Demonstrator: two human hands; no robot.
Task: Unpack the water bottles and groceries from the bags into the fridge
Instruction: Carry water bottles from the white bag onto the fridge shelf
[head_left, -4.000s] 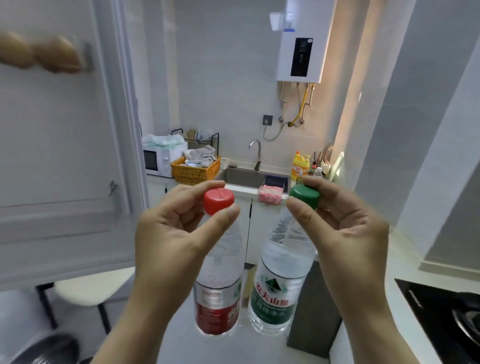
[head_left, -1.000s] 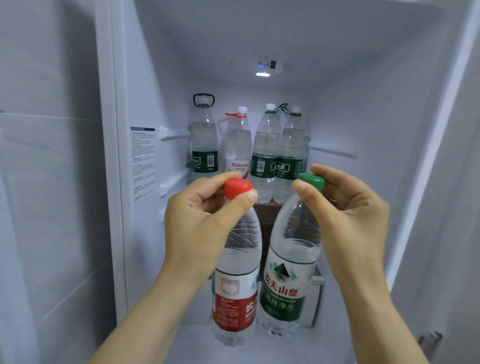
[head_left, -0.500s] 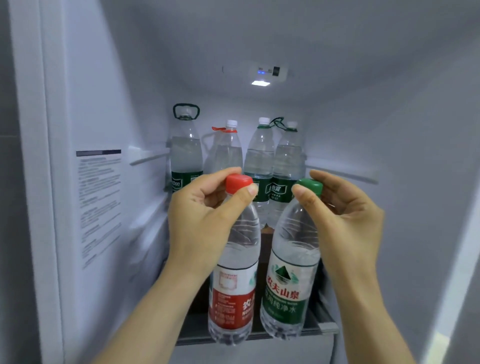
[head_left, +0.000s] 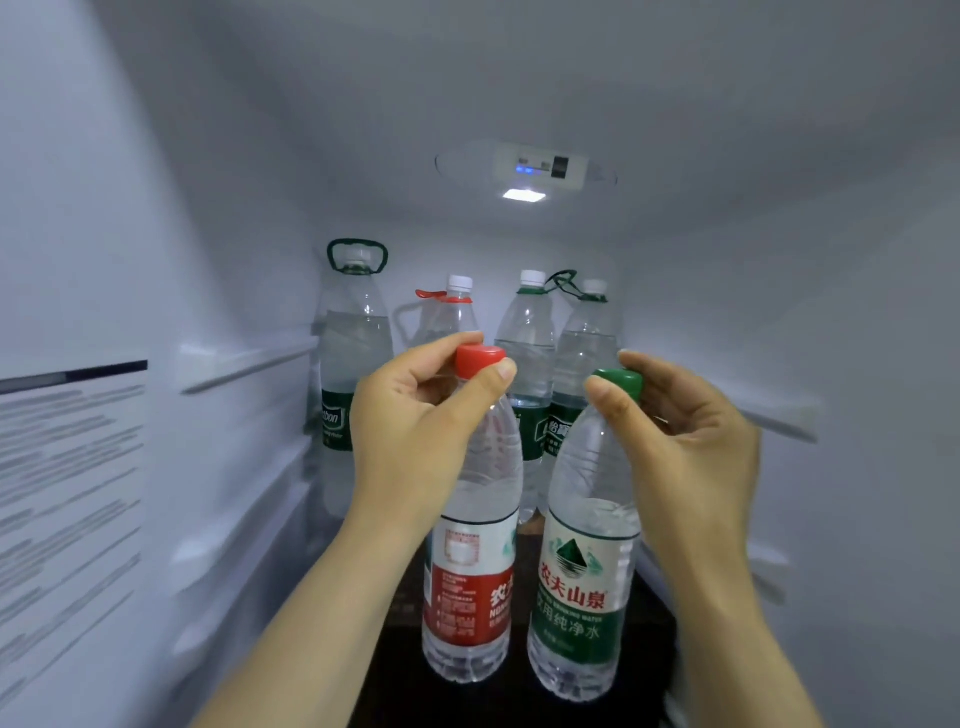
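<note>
The red bottle (head_left: 470, 571) and green bottle (head_left: 582, 587) hang upright side by side inside the fridge (head_left: 234, 260), low over its dark shelf (head_left: 519, 706); whether their bases touch it cannot be told. Both look full, so probably heavy, with thin, slick walls that would dent, which makes the ridged caps and stiff necks the surest hold. The left hand (head_left: 415, 431) has its grip narrowed to a pinch on the red cap (head_left: 478, 358), the right hand (head_left: 691, 441) likewise on the green cap (head_left: 621, 382), with taller bottles (head_left: 530, 353) standing behind.

Left hand (head_left: 415, 431) raised, thumb and forefinger pinching red cap (head_left: 478, 358); right hand (head_left: 691, 441) alongside, pinching green cap (head_left: 621, 382).
</note>
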